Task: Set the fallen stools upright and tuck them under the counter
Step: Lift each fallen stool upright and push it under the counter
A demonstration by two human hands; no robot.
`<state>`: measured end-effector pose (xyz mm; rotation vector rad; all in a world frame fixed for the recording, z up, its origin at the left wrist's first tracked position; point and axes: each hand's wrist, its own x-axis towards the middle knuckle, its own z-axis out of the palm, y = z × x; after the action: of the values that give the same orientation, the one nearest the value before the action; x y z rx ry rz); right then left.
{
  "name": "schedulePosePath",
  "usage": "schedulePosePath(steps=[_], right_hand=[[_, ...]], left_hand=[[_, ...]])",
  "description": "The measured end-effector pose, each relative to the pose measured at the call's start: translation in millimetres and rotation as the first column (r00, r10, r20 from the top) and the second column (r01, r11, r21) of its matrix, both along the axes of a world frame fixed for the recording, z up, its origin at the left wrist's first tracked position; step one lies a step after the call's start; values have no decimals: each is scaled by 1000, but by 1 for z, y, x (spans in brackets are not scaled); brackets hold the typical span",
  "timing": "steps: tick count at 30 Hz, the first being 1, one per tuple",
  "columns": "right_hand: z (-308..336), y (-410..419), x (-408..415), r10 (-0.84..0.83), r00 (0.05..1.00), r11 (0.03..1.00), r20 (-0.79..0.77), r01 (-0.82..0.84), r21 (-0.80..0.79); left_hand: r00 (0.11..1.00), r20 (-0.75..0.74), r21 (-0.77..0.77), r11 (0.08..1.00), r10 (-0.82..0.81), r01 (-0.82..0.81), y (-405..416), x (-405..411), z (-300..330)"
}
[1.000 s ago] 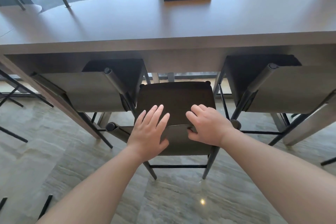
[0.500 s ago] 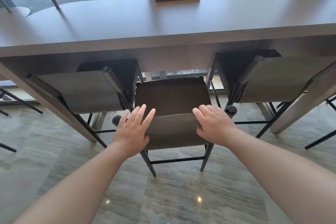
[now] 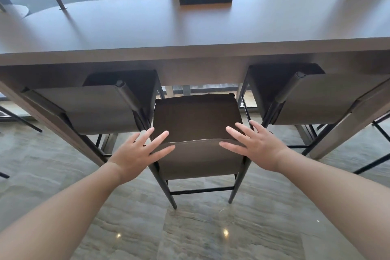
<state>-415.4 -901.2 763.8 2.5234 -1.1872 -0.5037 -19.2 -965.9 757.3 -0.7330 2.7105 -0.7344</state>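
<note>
Stool (image 3: 196, 120) upright, seat under counter (image 3: 190, 27); left hand (image 3: 138, 152), right hand (image 3: 256, 145) spread at its backrest.

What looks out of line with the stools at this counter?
The middle stool stands upright but sits further out than the left stool and right stool, which are tucked under the counter. The left hand and right hand are open at its backrest. Nothing is fallen or damaged.

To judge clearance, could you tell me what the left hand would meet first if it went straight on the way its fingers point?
The left hand points forward and slightly right over the middle stool; probably that stool's dark seat first, though depth is unclear.
</note>
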Motion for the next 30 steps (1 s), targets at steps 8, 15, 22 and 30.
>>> schedulePosePath(steps=[8,15,22,30], right_hand=[[-5,-6,0,-10,1000,1000,-23,9,-19],[-16,-7,-6,-30,997,995,67,36,-90],[-27,1,-38,-15,988,976,155,48,-213],[-37,4,-58,-37,972,965,230,95,-245]], left_hand=[[989,3,-27,989,-148,148,-14,4,6],[954,6,-127,946,-299,298,-30,7,4],[888,-31,-175,877,-459,447,-42,-22,11],[849,-62,-113,849,-524,516,-56,-45,17]])
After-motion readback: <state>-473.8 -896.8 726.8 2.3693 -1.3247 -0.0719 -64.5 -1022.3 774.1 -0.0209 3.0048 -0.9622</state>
